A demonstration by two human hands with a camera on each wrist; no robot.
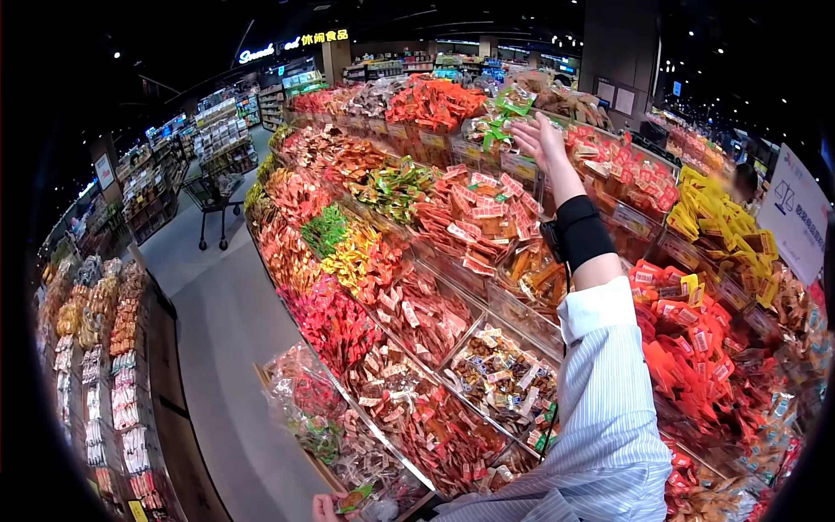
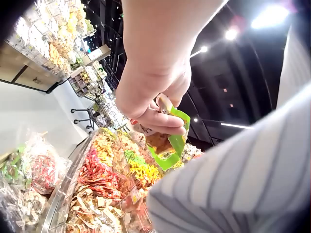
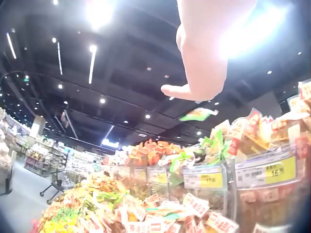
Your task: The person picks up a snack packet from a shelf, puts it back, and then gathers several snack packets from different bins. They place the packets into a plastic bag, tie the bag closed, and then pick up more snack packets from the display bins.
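My right hand (image 1: 541, 143) is stretched out over the upper row of bins, fingers extended and thumb apart. In the right wrist view a green-edged snack packet (image 3: 198, 114) shows against the dark ceiling just below that hand, apart from the fingers. Under it, more green packets (image 3: 216, 145) lie in a bin with a price tag. My left hand (image 2: 150, 104) pinches a small green-bordered snack packet (image 2: 165, 150) with brown food showing through its clear window. At the bottom edge of the head view, only the left fingers (image 1: 323, 508) appear beside that packet (image 1: 355, 498).
Tiered clear bins of wrapped snacks surround the right arm, with red packets (image 1: 696, 348) and yellow packets (image 1: 726, 217) to the right. Bagged goods (image 1: 317, 409) sit on a low ledge. A shopping cart (image 1: 209, 196) stands in the grey aisle; another shelf (image 1: 96, 374) lines the left.
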